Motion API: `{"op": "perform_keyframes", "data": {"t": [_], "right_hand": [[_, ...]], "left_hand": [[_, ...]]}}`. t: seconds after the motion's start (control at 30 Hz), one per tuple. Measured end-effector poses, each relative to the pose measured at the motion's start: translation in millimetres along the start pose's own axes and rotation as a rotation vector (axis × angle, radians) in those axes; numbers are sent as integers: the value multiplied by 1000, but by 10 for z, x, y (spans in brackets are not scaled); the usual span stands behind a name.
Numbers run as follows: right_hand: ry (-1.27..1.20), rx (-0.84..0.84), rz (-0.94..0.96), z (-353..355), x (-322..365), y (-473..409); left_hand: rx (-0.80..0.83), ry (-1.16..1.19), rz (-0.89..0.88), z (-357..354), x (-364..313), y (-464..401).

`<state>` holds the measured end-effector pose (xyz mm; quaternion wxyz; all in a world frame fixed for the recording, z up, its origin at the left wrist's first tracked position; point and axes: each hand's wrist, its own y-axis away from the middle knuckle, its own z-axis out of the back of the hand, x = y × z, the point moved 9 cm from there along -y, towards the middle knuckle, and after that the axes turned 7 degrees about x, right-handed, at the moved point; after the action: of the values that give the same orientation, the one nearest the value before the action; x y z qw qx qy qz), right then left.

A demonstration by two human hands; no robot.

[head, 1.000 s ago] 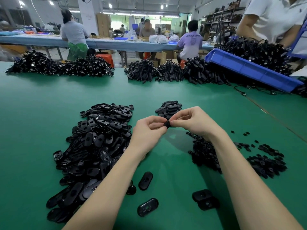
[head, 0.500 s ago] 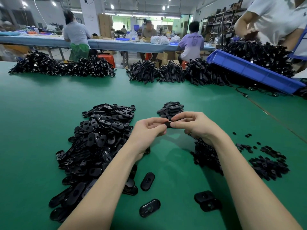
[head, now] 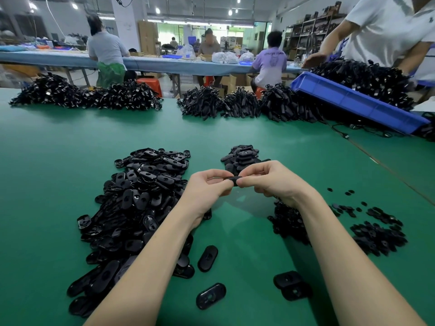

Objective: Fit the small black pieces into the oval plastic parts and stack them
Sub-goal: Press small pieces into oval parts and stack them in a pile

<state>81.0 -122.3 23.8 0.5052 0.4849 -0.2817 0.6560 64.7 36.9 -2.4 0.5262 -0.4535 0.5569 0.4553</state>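
Centre of frame: left hand (head: 207,187) and right hand (head: 270,182) met above the green table (head: 58,161), fingers of both curled and pinching one oval plastic part (head: 236,180) between their tips, each hand on one end of it. Whether a small piece sat in it could not be told.

Left of centre: large heap of oval parts (head: 138,198), loose and overlapping, running down toward the lower left of the frame, partly under the left forearm.

Just above the hands: small stack of oval parts (head: 242,156), laid flat one on another.

Lower centre: three stray oval parts lying flat, one (head: 207,258) beside the left forearm, one (head: 211,295) below it, and a pair overlapping (head: 293,285) beside the right forearm.

Right of centre: pile of small black pieces (head: 289,222) partly hidden by the right wrist; a second, scattered pile (head: 376,234) further right.

Upper band of frame: bundles of black cables (head: 94,95) heaped along the far edge of the table. Upper right: blue bin (head: 353,102), tilted, more cables behind it, a person in a white shirt (head: 388,29) standing over it.

Background: other persons at a long blue-topped bench (head: 153,63).
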Motion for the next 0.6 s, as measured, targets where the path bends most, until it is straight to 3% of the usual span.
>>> {"op": "perform_keyframes", "data": {"t": [0.6], "right_hand": [[-39, -30, 56, -59, -36, -52]], "left_hand": [[16, -25, -38, 23, 11, -2]]}}
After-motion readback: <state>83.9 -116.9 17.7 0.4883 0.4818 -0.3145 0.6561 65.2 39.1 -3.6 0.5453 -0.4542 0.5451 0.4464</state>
